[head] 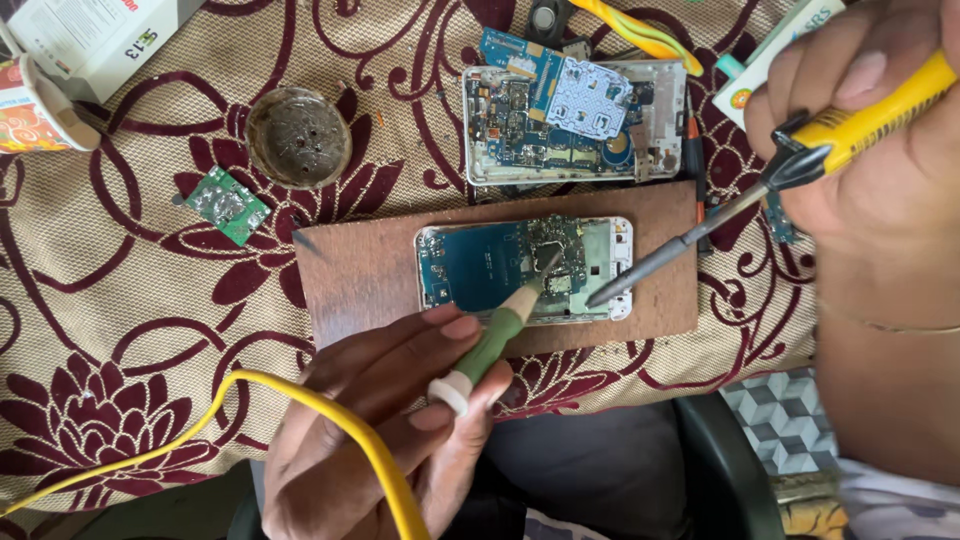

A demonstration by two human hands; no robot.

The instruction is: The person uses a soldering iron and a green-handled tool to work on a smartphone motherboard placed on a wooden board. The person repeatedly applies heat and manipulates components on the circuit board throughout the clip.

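Gripping green tool (pixel 497 337), left hand (pixel 380 430), soldering iron (pixel 800 160), right hand (pixel 880 130)

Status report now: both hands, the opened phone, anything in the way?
Left hand grips green tool; right hand grips soldering iron. Opened phone on board. Nothing between.

Opened phone (pixel 500 268) on a board (pixel 370 270), on the table (pixel 120 300).
A second opened phone (pixel 575 125) is laid just beyond the board; a small circuit board (pixel 229 205) and a round dish (pixel 298 136) are set far left.
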